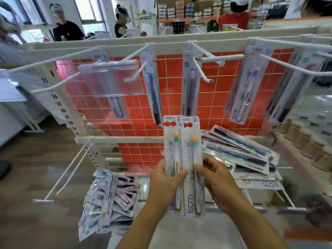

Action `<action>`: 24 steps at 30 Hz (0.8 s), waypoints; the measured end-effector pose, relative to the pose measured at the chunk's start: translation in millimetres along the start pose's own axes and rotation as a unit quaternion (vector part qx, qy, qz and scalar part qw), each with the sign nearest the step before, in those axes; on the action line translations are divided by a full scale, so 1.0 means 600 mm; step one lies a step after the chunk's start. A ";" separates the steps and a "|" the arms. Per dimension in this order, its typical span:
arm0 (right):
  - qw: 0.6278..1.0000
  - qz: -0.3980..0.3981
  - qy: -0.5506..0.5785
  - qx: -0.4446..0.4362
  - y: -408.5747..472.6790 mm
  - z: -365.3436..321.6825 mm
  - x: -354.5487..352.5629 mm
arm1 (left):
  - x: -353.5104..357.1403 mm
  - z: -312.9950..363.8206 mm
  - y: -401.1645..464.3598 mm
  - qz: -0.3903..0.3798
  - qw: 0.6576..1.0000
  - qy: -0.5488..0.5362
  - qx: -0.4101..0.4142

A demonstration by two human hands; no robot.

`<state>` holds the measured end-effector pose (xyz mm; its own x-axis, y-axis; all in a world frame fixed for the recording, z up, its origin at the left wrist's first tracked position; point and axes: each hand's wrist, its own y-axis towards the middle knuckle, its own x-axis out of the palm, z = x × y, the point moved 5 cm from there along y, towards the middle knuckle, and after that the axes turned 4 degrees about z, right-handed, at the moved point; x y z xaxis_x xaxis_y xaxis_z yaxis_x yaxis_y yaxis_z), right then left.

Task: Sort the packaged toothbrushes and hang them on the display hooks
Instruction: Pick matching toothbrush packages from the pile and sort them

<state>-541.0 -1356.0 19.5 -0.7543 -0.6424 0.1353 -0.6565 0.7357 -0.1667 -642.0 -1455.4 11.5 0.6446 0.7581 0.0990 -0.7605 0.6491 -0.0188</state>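
Observation:
Two white toothbrush packs with orange-and-green bristle heads stand upright side by side before me. My left hand (166, 184) grips the left pack (172, 150), thumb across its front. My right hand (218, 184) pinches the right pack (191, 155). Above, white display hooks (201, 69) stick out from an orange grid panel (215, 97); several carry hanging packs, such as a purple-bristled pack (246, 87) and a dark one (152, 90). A loose pile of packs (240, 155) lies on the shelf to the right, another heap (107, 198) at lower left.
A clear plastic label holder (111, 78) hangs on a left hook. Two bare white hooks (70, 169) jut out low on the left. Behind the rack stand people and stocked shelves (179, 9). Boxed goods (309, 146) fill the shelf at far right.

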 end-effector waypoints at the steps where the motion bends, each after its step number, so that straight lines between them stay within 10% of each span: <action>1: 1.000 0.003 0.003 -0.001 -0.001 0.002 0.005 | -0.006 0.000 0.000 0.000 1.000 0.007 0.003; 24: 1.000 -0.007 0.026 -0.013 -0.047 0.031 0.104 | -0.120 0.015 -0.038 0.000 0.997 0.055 0.055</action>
<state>-569.2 -1421.0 14.2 -0.7433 -0.6418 0.1887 -0.6672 0.7318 -0.1393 -671.9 -1525.2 13.6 0.6448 0.7643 -0.0103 -0.7606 0.6429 0.0902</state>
